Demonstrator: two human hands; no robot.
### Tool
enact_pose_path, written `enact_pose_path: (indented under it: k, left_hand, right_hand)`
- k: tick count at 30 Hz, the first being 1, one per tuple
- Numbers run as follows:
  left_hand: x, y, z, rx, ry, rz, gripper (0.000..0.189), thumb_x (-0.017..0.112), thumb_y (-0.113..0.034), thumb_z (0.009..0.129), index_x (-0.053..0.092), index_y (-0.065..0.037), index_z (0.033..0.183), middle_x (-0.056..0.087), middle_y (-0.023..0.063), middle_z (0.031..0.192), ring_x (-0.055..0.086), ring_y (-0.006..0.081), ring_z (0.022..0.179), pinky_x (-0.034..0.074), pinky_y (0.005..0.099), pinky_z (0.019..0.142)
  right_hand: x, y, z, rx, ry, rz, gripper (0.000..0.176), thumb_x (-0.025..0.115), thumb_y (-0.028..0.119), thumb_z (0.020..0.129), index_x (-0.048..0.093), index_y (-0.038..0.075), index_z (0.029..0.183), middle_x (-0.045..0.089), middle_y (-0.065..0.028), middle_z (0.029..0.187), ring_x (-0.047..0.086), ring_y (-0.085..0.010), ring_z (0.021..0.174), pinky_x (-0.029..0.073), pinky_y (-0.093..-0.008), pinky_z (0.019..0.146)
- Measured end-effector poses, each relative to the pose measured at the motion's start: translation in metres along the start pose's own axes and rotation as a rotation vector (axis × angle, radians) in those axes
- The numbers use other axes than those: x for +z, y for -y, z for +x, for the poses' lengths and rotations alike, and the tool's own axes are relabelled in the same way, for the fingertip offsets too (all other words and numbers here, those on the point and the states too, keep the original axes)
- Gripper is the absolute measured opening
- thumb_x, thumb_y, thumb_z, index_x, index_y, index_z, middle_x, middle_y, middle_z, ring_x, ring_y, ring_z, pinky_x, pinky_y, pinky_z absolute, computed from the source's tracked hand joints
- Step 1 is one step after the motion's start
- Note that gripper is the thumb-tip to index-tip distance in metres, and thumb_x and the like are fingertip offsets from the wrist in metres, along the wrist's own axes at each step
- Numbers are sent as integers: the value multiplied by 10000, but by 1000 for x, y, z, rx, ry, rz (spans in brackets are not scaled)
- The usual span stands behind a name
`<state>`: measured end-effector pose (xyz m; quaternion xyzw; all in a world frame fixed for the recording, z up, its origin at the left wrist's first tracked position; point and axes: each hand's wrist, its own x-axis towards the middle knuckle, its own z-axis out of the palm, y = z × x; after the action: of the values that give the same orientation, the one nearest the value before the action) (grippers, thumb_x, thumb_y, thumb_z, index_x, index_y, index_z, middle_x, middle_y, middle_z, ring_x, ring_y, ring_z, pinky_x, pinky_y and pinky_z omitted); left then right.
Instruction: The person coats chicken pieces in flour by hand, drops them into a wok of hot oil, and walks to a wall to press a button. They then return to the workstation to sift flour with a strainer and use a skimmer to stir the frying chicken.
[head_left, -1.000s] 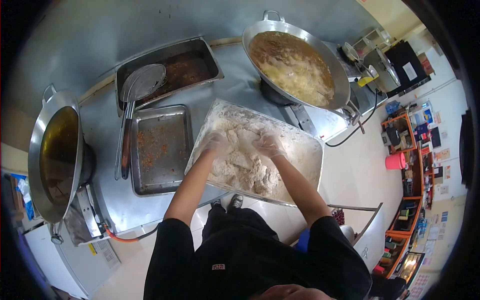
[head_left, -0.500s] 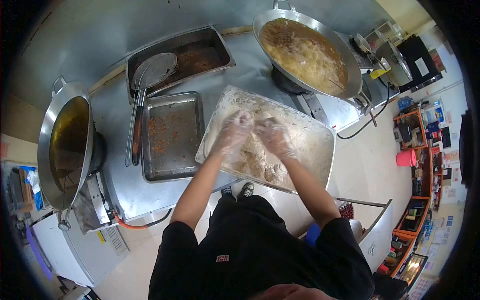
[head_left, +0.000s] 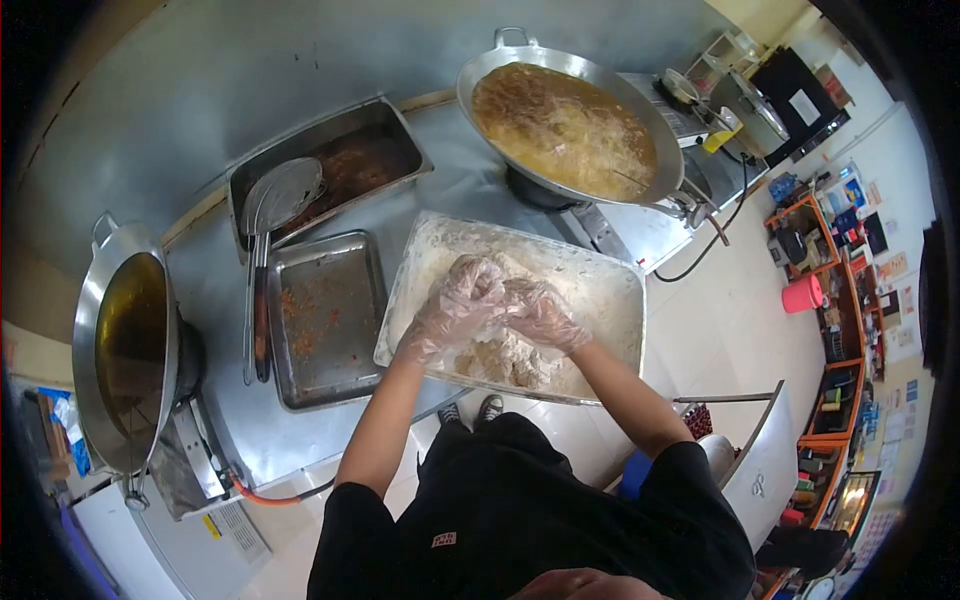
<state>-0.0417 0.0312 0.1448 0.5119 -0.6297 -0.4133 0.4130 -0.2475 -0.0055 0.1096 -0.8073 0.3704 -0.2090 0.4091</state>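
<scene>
Head view, person at steel tabletop (head_left: 460,185). L. hand (head_left: 455,305) and r. hand (head_left: 540,315), both in clear plastic gloves, meet over the middle of the flour tray (head_left: 615,285). Fingers of both are curled shut and pressed together, gripping what is prob. a clump of the floured pieces (head_left: 505,362); gloves and flour hide the exact hold. The rest of the heap lies directly under and just in front of the hands, toward the tray's near rim.

Edges and room: near rim of flour tray sits at the tabletop's front edge. Loose flour to the right of the hands is bare, as is the far strip along the back rim. Shallow tray (head_left: 325,310) lies just beside the flour tray's left side. A narrow band of tabletop separates the flour tray from the bubbling wok (head_left: 565,125).

Count: 2 hands; 2 woks, the bubbling one far right and a dark-oil wok (head_left: 125,350) far left; 3 rectangular vessels, i.e. flour tray, shallow tray and deep pan (head_left: 385,150); 1 skimmer (head_left: 282,192), bowl on the deep pan, handle along the shallow tray's left rim. Pieces in the heap can't be counted
</scene>
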Motion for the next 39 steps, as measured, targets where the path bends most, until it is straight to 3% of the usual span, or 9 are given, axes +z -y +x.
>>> enact_pose_path:
  k: [7, 11, 15, 19, 20, 25, 30, 33, 39]
  left_hand:
    - [49, 102, -12, 40, 230, -361, 386, 609, -253, 806, 556, -141, 1172, 574, 42, 1152, 525, 230, 1112, 295, 434, 1069]
    - [56, 169, 3, 332, -21, 475, 312, 604, -124, 846, 506, -102, 1141, 566, 68, 1121, 567, 186, 981, 421, 331, 871]
    - [29, 136, 13, -267, -234, -152, 350, 574, -230, 897, 506, -85, 1208, 517, 129, 1244, 565, 227, 1068, 482, 350, 868]
    - [29, 197, 38, -401, 73, 729, 578, 411, -475, 919, 417, -89, 1350, 365, 186, 1407, 444, 300, 1233, 363, 399, 1011]
    - [32, 198, 39, -385, 67, 664, 631, 373, -517, 915, 384, -81, 1371, 333, 197, 1427, 407, 305, 1266, 338, 396, 1031]
    - [73, 276, 60, -571, 30, -12, 676, 370, -533, 913, 381, -24, 1358, 317, 226, 1430, 375, 314, 1292, 314, 376, 1047]
    - [94, 263, 65, -548, 77, 31, 563, 440, -442, 917, 465, -24, 1293, 428, 240, 1340, 436, 324, 1235, 354, 377, 1011]
    - [79, 240, 52, -245, 120, 399, 460, 514, -368, 885, 541, -38, 1203, 537, 229, 1200, 502, 340, 1147, 398, 398, 963]
    - [36, 165, 37, -173, 261, 922, 330, 587, -277, 793, 630, -63, 1040, 599, 188, 1094, 562, 346, 1048, 444, 411, 896]
  right_hand:
    - [44, -38, -10, 150, -110, 335, 377, 686, 77, 778, 567, 10, 1130, 569, -111, 1151, 592, -191, 967, 505, -298, 807]
    - [21, -34, -2, -97, -32, -105, 378, 667, 108, 771, 574, 72, 1136, 588, -91, 1077, 601, -208, 944, 503, -332, 800]
    - [-16, -5, -4, -284, 56, -324, 273, 616, 119, 767, 624, 130, 1040, 612, -68, 977, 598, -212, 914, 493, -321, 800]
    - [-110, 82, 1, -49, 238, 97, 262, 626, 185, 810, 596, 97, 1054, 624, -83, 1010, 598, -198, 941, 492, -316, 823]
    - [-141, 134, 8, -258, 152, -414, 184, 610, 188, 800, 667, 162, 974, 633, -39, 976, 599, -179, 929, 496, -293, 814]
    - [-228, 194, 70, -134, 62, -674, 271, 630, 325, 817, 697, 148, 1010, 637, -82, 1058, 603, -181, 968, 490, -317, 837]
    - [-272, 137, 177, -293, -22, -962, 323, 629, 330, 808, 667, 30, 922, 649, -150, 927, 630, -282, 823, 489, -360, 759]
    - [-269, 76, 247, -45, 18, -1087, 298, 594, 334, 803, 665, 58, 889, 639, -158, 913, 597, -279, 886, 454, -343, 785]
    - [-250, -23, 330, -145, 68, -1182, 261, 627, 280, 770, 665, 30, 838, 636, -156, 812, 587, -292, 737, 464, -382, 678]
